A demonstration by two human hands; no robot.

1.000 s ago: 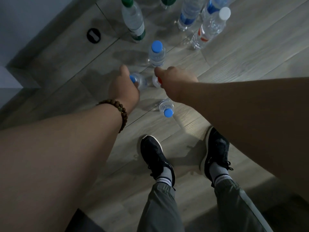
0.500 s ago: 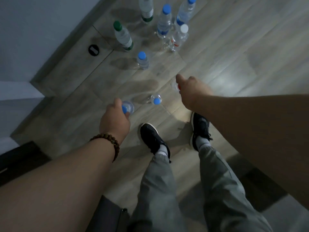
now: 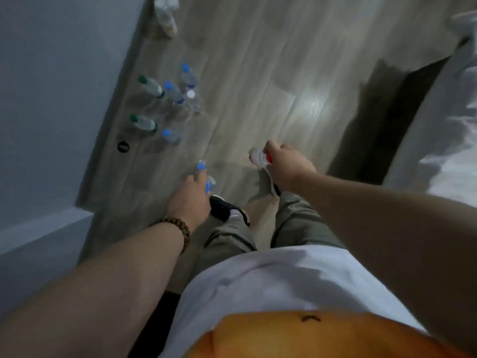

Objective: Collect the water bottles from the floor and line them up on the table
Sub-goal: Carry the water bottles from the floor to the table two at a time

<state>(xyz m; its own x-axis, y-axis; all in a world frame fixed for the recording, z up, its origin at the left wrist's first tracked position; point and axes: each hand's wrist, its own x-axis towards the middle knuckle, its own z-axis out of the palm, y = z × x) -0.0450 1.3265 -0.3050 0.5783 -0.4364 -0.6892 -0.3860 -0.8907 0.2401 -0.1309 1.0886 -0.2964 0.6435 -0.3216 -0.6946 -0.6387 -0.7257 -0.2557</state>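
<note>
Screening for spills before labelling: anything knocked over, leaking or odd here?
Nothing stands out. The bottles by the wall look upright, the floor shows no puddle; the left hand grips a blue-capped bottle, the right hand a red-labelled bottle. Blur hides fine damage.

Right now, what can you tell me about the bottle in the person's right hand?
The bottle is small, clear plastic by the look, whitish with a red band at the gripped end. The right hand grips it, holding it roughly sideways above the wooden floor, free end pointing left in the view. Blur hides cap and label.
</note>
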